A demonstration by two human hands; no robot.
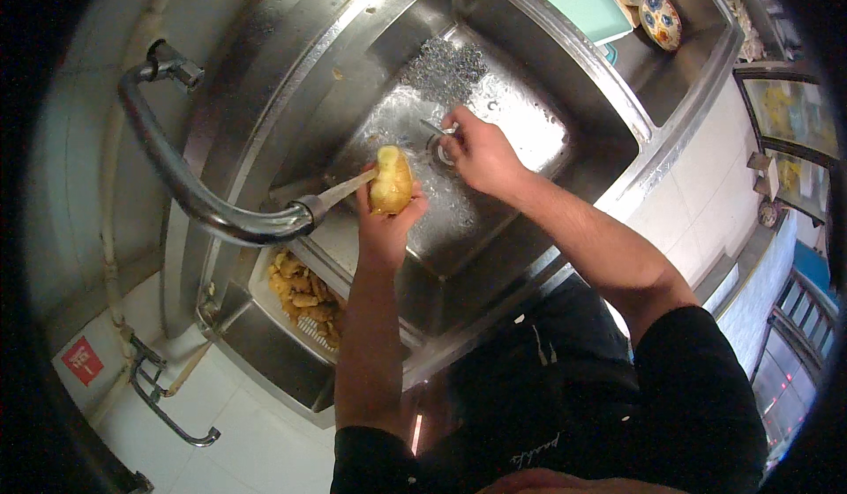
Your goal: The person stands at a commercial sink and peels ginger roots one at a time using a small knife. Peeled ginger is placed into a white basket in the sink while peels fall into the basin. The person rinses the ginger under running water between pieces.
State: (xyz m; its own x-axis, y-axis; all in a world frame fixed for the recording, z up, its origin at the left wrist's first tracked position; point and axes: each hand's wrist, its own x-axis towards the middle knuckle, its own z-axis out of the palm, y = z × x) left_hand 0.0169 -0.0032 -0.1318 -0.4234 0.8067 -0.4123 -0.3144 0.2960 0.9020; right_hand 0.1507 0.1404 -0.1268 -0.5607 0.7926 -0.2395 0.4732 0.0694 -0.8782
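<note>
My left hand point(387, 236) holds a yellow, partly peeled root vegetable point(392, 186) over the middle basin of a stainless steel sink point(490, 236). Water point(347, 188) from the curved metal faucet point(225, 219) runs onto it. To the right, my right hand point(486, 156) grips a small metal tool point(432, 127), probably a blade or a spoon; the fingers hide most of it. The two hands are apart. Beneath them, water splashes and bubbles point(446, 67) across the basin floor.
Knobby ginger-like roots point(301, 289) fill a white plastic basket point(281, 309) in the left basin. The right basin holds a pale green tray point(582, 1) and a patterned bowl point(660, 21). A second faucet point(172, 421) is at the lower left.
</note>
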